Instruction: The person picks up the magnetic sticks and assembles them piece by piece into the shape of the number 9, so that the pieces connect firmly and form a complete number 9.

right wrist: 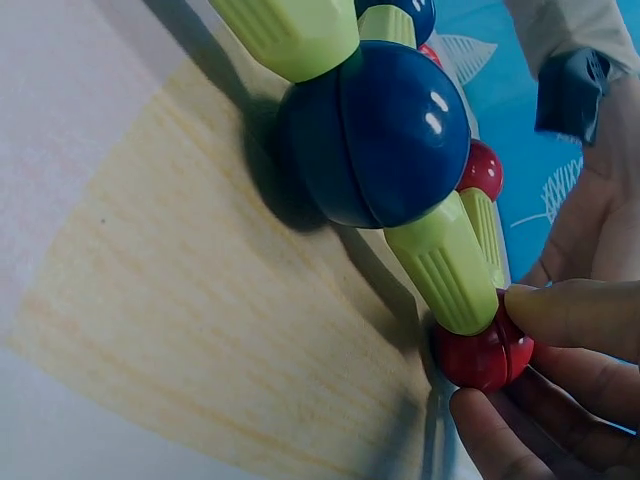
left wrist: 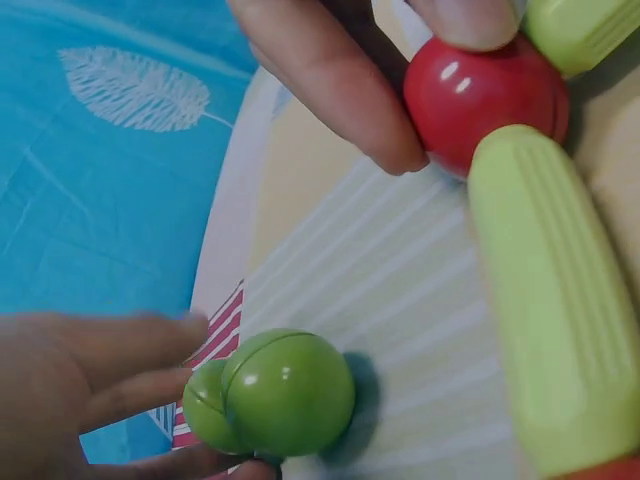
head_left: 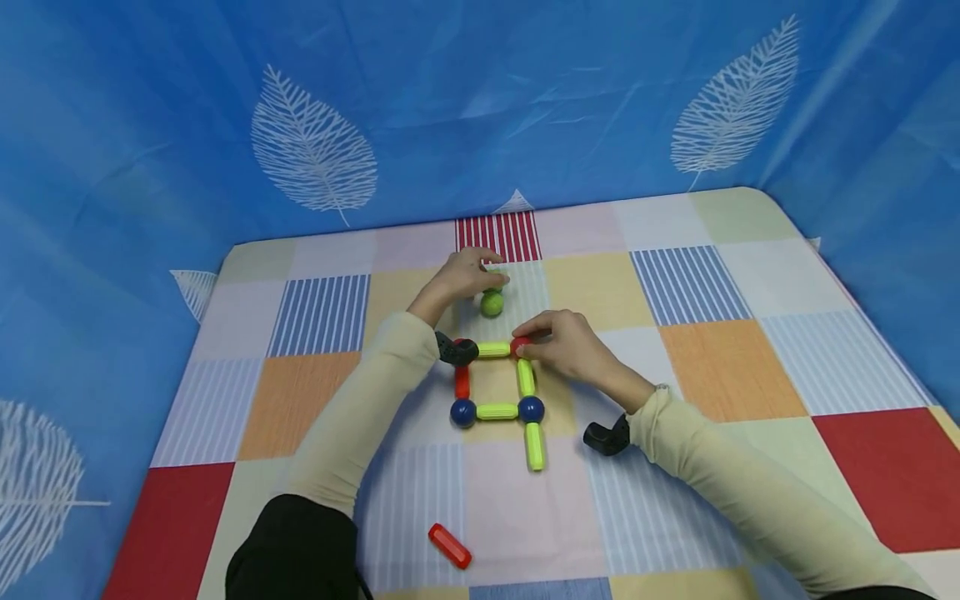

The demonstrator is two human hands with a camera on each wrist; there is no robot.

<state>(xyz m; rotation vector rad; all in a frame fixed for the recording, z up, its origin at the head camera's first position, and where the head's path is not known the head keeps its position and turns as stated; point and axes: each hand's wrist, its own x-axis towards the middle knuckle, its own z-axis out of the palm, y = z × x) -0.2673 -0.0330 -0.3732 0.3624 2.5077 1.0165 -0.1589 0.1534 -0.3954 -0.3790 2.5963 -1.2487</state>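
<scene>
My left hand (head_left: 467,275) pinches a green ball at the back; a second green ball (head_left: 492,303) sits right beside it, nearer the frame. With thumb and fingers, my right hand (head_left: 568,346) grips a red ball (right wrist: 482,355) at the back right corner of a square frame. That frame has yellow-green rods (head_left: 497,412), a red rod (head_left: 462,382) on its left side and blue balls (head_left: 531,409) at the front corners. Another yellow-green rod (head_left: 535,447) extends forward from the right blue ball. The left wrist's camera partly covers the back left corner, where a red ball (right wrist: 482,168) shows.
A loose red rod (head_left: 450,546) lies near the front of the patchwork tablecloth (head_left: 735,367). Blue curtains with white leaf prints (head_left: 480,100) stand behind and along the sides. Black wrist cameras (head_left: 606,437) sit on both wrists, close to the frame.
</scene>
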